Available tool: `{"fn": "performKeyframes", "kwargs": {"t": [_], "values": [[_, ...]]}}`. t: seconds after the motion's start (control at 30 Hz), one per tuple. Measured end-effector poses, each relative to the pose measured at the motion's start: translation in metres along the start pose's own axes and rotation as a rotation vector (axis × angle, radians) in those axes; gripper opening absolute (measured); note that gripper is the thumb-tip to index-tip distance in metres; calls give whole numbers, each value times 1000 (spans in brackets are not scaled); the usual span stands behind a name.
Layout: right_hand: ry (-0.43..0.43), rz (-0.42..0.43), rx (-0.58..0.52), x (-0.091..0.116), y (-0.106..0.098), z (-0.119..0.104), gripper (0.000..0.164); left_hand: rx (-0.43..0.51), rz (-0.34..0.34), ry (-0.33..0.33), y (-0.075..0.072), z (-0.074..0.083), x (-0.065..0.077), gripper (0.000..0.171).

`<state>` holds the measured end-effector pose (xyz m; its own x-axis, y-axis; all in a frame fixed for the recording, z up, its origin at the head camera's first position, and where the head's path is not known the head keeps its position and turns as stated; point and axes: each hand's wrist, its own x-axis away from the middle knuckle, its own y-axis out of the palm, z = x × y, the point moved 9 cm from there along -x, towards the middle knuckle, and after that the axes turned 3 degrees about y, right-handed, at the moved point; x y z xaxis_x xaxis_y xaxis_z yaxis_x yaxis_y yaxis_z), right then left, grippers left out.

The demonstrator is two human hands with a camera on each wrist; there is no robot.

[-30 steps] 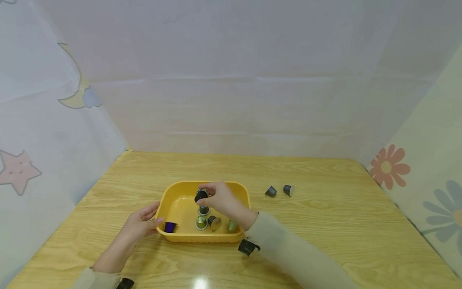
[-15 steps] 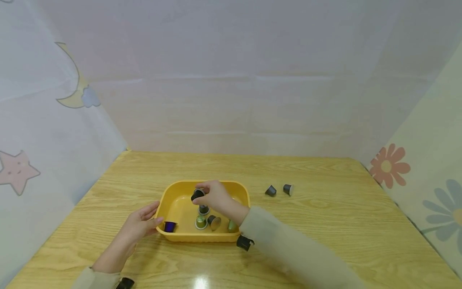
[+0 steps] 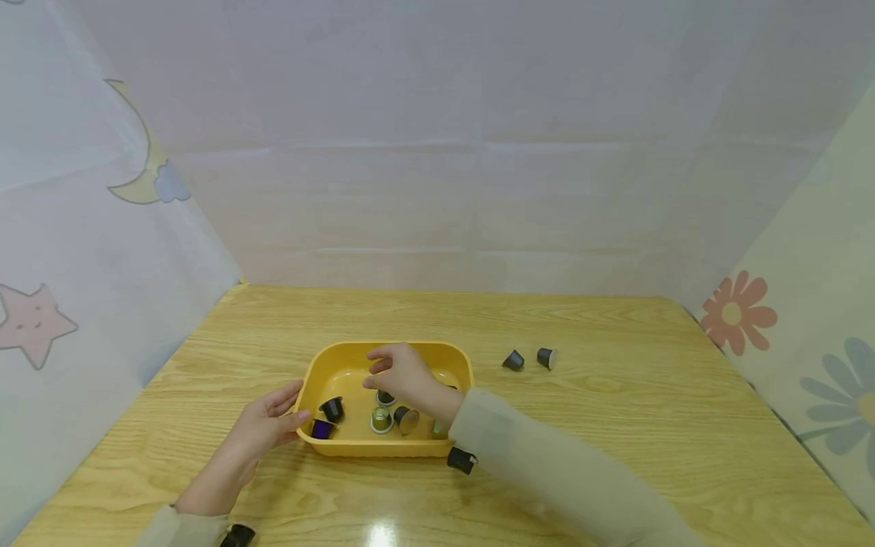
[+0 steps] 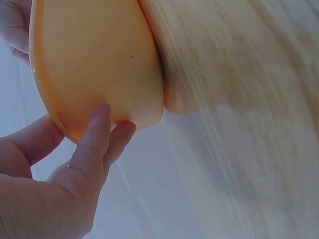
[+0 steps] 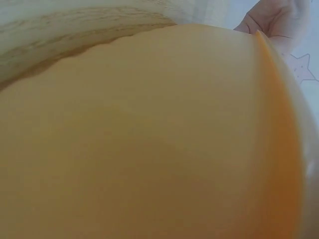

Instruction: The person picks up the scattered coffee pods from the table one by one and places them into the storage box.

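Observation:
A yellow plastic tray [image 3: 383, 449] holds several coffee capsules. My left hand [image 3: 265, 425] grips its left end, thumb over the rim and fingers against the outer wall [image 4: 119, 64]. Over the middle of the tray hovers my right hand [image 3: 410, 380], fingers loosely bent with nothing visible between them. A black capsule [image 3: 333, 409] lies on the left side of the tray, just behind a purple capsule [image 3: 322, 429]. Near the middle are a green capsule [image 3: 381, 418], a dark capsule with a tan lid [image 3: 406, 420], and another dark capsule [image 3: 386, 397] partly hidden under the right hand.
Two dark capsules lie on the wooden table [image 3: 615, 425] right of the tray, a tilted one [image 3: 513, 361] and one on its side [image 3: 545, 358]. A pale green capsule [image 3: 440, 430] sits by the right forearm inside the tray. Printed cloth walls surround the table.
The right hand moved slightly left and let go of the black capsule, which now lies beside the purple one. The left hand has stayed on the tray.

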<state>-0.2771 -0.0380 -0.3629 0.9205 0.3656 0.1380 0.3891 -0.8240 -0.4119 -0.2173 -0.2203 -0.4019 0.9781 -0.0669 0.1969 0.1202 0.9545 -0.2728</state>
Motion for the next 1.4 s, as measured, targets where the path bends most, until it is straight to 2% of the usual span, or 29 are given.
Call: {"fn": "performKeyframes", "kwargs": {"t": [0.33,0.63,1.0,1.2,1.4], "values": [[-39,6,-45,11,-20,8,36,7,9,5,0,1,2,61],[-69,105,-38,24,-54,17,32,0,16,8,-3,-1,3,61],[-58,170,-51,32,-77,33,29,34,26,1,-2,-4,3,60],[-53,215,-89,38,-91,42,31,15,27,0,-1,-3,2,60],[-53,232,-78,46,-107,48,35,-5,35,1,-1,-2,1,61]]}}
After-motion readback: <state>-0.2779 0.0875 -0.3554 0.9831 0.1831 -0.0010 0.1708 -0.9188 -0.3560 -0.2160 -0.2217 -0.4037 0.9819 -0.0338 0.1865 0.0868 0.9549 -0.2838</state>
